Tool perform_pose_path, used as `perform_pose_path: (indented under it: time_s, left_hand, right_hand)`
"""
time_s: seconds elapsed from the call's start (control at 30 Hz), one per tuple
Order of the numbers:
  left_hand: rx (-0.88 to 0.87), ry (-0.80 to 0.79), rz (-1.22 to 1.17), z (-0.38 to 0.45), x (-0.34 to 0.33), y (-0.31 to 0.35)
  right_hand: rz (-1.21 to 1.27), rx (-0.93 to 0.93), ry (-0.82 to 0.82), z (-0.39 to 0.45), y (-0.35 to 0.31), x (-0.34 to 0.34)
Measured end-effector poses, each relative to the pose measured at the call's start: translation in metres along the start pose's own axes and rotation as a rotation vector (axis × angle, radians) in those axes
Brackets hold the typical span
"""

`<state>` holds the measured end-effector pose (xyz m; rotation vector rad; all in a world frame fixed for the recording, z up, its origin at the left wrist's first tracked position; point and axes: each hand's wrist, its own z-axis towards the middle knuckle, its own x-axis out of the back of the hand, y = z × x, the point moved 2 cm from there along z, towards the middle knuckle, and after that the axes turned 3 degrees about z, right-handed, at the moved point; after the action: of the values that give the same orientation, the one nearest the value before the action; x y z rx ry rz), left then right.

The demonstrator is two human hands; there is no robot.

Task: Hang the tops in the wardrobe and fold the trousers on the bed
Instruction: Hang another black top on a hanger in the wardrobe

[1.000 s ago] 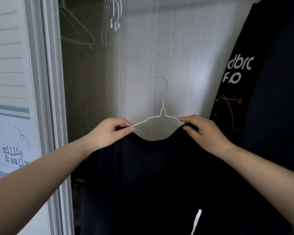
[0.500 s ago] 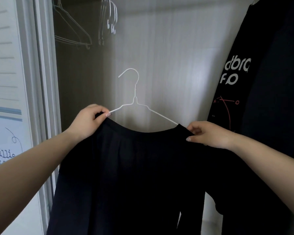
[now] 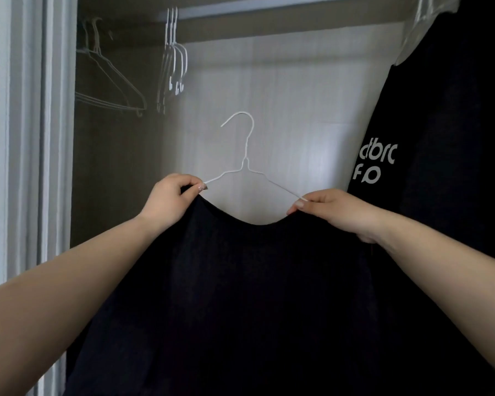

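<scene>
At the 9 o'clock edge: a pale grey wardrobe door frame (image 3: 43,167), upright, running top to bottom of the view.

At 10 to 11 o'clock: two bare thin wire hangers (image 3: 112,90) on the light horizontal wardrobe rail (image 3: 269,10), just beside a tight bunch of white wire hangers (image 3: 173,67). Open rail room lies between that bunch and the garment at the right edge.

Left of centre: left hand (image 3: 169,201), thumb and curled fingers pinching the left shoulder of the plain dark navy top (image 3: 240,295) together with the left arm of the white wire hanger (image 3: 246,164).

Centre, toward 12 o'clock: that hanger's hook, upright, below the rail and well apart from it, free in front of the pale panelled back wall (image 3: 297,110). The top's neckline sags in a curve between the hands; its body hangs toward 6 o'clock, past the bottom edge.

Right of centre: right hand (image 3: 335,212), fingers curled, pinching the right shoulder of the top and the hanger's right arm.

At 2 to 3 o'clock: a black hanging top with white lettering (image 3: 412,167), already on the rail side, close against the right hand.
</scene>
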<state>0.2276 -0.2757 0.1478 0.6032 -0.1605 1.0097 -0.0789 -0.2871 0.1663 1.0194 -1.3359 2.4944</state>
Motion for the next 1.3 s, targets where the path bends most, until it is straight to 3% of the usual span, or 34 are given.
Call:
perform_pose_path:
  time_s: [0.2, 0.33, 0.4, 0.5, 0.63, 0.93, 1.03, 1.13, 1.3]
  left_hand:
    - [0.137, 0.028, -0.047, 0.059, 0.000, 0.035]
    - [0.291, -0.186, -0.631, 0.077, -0.023, 0.082]
    - [0.307, -0.325, -0.766, 0.080, -0.037, 0.108]
    - [0.271, -0.417, -0.913, 0.093, -0.058, 0.147]
    - [0.202, -0.486, -1.056, 0.111, -0.068, 0.199]
    - [-0.058, -0.602, -1.090, 0.112, -0.046, 0.246]
    - [-0.067, -0.621, -1.145, 0.112, -0.041, 0.259]
    - [-0.206, -0.671, -1.141, 0.138, -0.053, 0.290]
    - [-0.229, -0.697, -1.166, 0.129, -0.062, 0.299]
  right_hand:
    - [0.120, -0.060, 0.124, 0.019, -0.042, 0.066]
    - [0.336, -0.165, 0.250, 0.027, -0.070, 0.103]
    - [0.553, -0.170, 0.311, 0.033, -0.081, 0.110]
    - [0.695, -0.070, 0.367, 0.045, -0.098, 0.122]
    - [0.614, 0.026, 0.425, 0.056, -0.125, 0.140]
    - [0.491, 0.178, 0.590, 0.080, -0.153, 0.167]
    - [0.424, 0.159, 0.651, 0.081, -0.163, 0.183]
    - [0.405, 0.199, 0.791, 0.091, -0.169, 0.230]
    - [0.446, 0.154, 0.799, 0.099, -0.154, 0.243]
